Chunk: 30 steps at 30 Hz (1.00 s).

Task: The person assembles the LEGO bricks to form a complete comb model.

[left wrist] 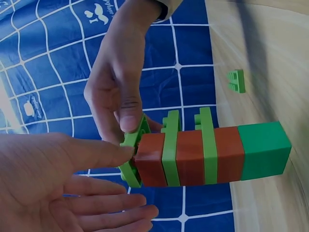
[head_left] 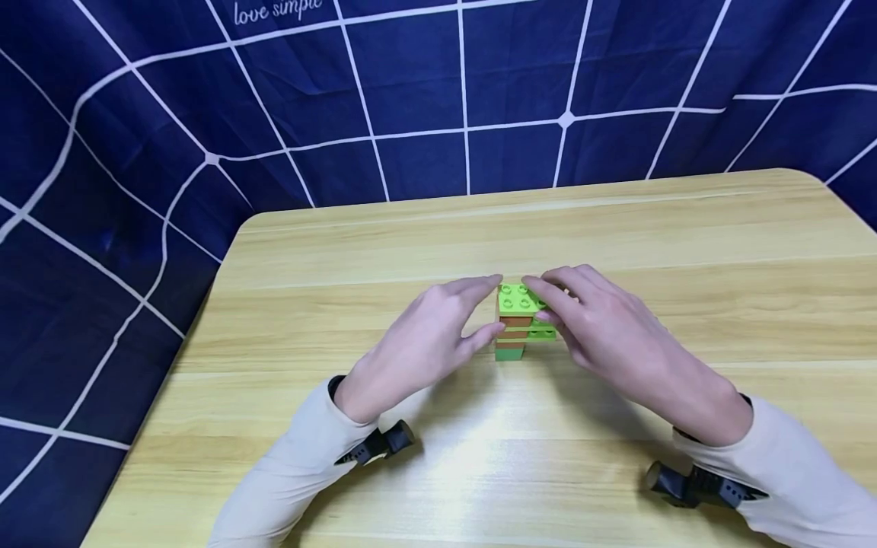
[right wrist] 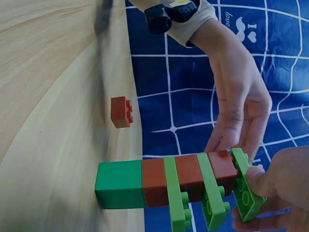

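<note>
A tower of toy building bricks stands upright on the table. At its base is a dark green brick (right wrist: 120,186), with reddish-brown bricks (left wrist: 189,157) and light green plates (left wrist: 209,145) alternating above. The top light green plate (head_left: 515,302) sits slightly tilted over the uppermost brown brick in the wrist views. My right hand (head_left: 610,339) pinches this top plate between thumb and fingers at its right end. My left hand (head_left: 428,342) is at the tower's left side, its thumb touching near the top plate and its fingers extended.
A loose light green plate (left wrist: 237,81) lies on the wooden table (head_left: 342,251), as does a loose reddish-brown brick (right wrist: 120,112). Neither shows in the head view. A dark blue cloth with white lines (head_left: 411,84) hangs behind the table.
</note>
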Motion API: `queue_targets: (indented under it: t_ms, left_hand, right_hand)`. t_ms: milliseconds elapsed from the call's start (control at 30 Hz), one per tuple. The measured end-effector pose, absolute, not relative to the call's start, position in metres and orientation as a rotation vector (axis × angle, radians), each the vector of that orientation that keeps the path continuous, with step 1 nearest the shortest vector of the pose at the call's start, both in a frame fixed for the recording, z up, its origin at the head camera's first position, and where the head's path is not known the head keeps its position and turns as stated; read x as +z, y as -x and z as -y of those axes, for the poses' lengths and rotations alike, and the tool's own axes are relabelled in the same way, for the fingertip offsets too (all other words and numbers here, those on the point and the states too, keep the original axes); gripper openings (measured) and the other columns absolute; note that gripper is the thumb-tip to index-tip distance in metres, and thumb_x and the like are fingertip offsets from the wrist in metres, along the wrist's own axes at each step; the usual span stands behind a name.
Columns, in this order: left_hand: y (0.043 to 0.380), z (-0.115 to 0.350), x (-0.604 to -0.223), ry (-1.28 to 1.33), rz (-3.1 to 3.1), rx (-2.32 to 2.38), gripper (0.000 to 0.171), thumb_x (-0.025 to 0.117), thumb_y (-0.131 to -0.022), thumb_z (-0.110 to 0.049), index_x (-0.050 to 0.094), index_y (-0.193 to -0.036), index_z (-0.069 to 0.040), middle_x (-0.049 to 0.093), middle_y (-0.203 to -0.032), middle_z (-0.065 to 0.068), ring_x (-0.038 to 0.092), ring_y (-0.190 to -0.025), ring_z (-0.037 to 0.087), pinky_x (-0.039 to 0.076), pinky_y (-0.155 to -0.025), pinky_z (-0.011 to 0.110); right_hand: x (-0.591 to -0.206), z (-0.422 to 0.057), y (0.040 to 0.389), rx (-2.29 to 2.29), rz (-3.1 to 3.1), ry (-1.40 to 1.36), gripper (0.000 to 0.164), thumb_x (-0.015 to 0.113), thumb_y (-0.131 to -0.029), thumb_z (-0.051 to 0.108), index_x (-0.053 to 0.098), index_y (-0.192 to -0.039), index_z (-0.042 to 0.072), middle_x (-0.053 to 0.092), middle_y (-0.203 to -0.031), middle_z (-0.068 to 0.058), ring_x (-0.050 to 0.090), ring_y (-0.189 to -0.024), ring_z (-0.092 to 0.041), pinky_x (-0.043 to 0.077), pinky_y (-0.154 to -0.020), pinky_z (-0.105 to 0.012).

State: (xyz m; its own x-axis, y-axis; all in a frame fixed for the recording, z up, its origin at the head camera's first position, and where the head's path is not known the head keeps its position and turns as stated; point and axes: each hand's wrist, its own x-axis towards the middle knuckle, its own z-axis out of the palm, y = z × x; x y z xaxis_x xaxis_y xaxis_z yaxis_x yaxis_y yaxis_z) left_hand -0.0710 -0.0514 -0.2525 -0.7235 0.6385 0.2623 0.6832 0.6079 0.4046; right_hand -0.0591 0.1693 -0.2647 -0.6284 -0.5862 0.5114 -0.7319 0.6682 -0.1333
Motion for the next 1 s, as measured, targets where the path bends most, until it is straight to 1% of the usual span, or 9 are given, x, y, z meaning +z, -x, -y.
queue_targets:
  t_ms: [133,167,233,267,367,433,633,800,1000]
  left_hand:
    - [0.070,0.050,-0.254,1.169,2.679,-0.747,0.041,0.056,-0.099,-0.020,0.054,-0.133,0.003,0.059,-0.131,0.015,0.057,-0.121,0.022,0.046,-0.102,0.025]
    - [0.070,0.049,-0.255,1.176,2.663,-0.743,0.039,0.055,-0.100,-0.020,0.055,-0.132,0.003,0.059,-0.131,0.015,0.056,-0.122,0.022,0.046,-0.103,0.025]
    - [0.071,0.047,-0.257,1.193,2.625,-0.745,0.037,0.053,-0.101,-0.019,0.057,-0.130,0.003,0.059,-0.131,0.015,0.057,-0.121,0.023,0.046,-0.103,0.026]
    - [0.071,0.046,-0.258,1.198,2.607,-0.744,0.036,0.053,-0.101,-0.018,0.058,-0.129,0.002,0.060,-0.130,0.015,0.057,-0.121,0.024,0.046,-0.102,0.026]
    - [0.073,0.044,-0.261,1.216,2.549,-0.735,0.033,0.056,-0.099,-0.016,0.061,-0.127,0.002,0.062,-0.127,0.016,0.059,-0.118,0.024,0.047,-0.100,0.025]
    - [0.073,0.044,-0.262,1.230,2.513,-0.737,0.031,0.059,-0.097,-0.014,0.063,-0.124,0.002,0.063,-0.125,0.015,0.060,-0.116,0.024,0.048,-0.099,0.024]
    - [0.075,0.044,-0.264,1.274,2.426,-0.744,0.026,0.062,-0.095,-0.009,0.067,-0.117,0.003,0.066,-0.120,0.017,0.064,-0.111,0.024,0.050,-0.096,0.021]
    - [0.076,0.044,-0.265,1.299,2.384,-0.719,0.025,0.062,-0.094,-0.008,0.068,-0.116,0.004,0.065,-0.120,0.018,0.063,-0.112,0.025,0.047,-0.098,0.020]
    - [0.075,0.044,-0.267,1.315,2.363,-0.674,0.025,0.060,-0.095,-0.006,0.066,-0.116,0.006,0.063,-0.124,0.020,0.059,-0.118,0.027,0.044,-0.103,0.023]
  right_hand:
    - [-0.265,-0.169,0.059,0.459,2.437,-1.041,0.047,0.076,-0.078,-0.002,0.060,-0.122,0.002,0.062,-0.105,-0.015,0.060,-0.092,-0.032,0.057,-0.068,-0.044]
    - [-0.265,-0.170,0.059,0.461,2.437,-1.044,0.040,0.072,-0.084,0.004,0.060,-0.122,0.002,0.062,-0.105,-0.015,0.060,-0.092,-0.032,0.057,-0.069,-0.044]
    - [-0.265,-0.170,0.059,0.467,2.441,-1.048,0.032,0.061,-0.095,0.016,0.060,-0.123,0.001,0.062,-0.105,-0.016,0.059,-0.093,-0.032,0.057,-0.070,-0.044]
    - [-0.266,-0.170,0.059,0.470,2.443,-1.050,0.034,0.052,-0.099,0.023,0.060,-0.123,0.001,0.062,-0.105,-0.016,0.059,-0.093,-0.032,0.057,-0.071,-0.044]
    - [-0.266,-0.171,0.059,0.478,2.451,-1.053,0.055,0.026,-0.102,0.037,0.060,-0.124,0.000,0.062,-0.105,-0.016,0.059,-0.094,-0.032,0.057,-0.073,-0.044]
    - [-0.266,-0.171,0.059,0.483,2.456,-1.054,0.056,0.025,-0.102,0.038,0.060,-0.124,0.000,0.062,-0.105,-0.016,0.059,-0.095,-0.032,0.057,-0.074,-0.045]
    - [-0.263,-0.172,0.059,0.508,2.463,-1.052,0.050,0.033,-0.104,0.035,0.061,-0.123,-0.002,0.062,-0.108,-0.017,0.059,-0.099,-0.032,0.056,-0.077,-0.046]
    - [-0.260,-0.173,0.058,0.532,2.426,-1.051,0.059,0.028,-0.104,0.042,0.063,-0.120,-0.002,0.064,-0.108,-0.017,0.060,-0.099,-0.031,0.057,-0.078,-0.047]
    - [-0.258,-0.174,0.059,0.533,2.371,-1.091,0.059,0.029,-0.105,0.040,0.066,-0.115,-0.004,0.067,-0.108,-0.014,0.064,-0.099,-0.031,0.057,-0.080,-0.047]
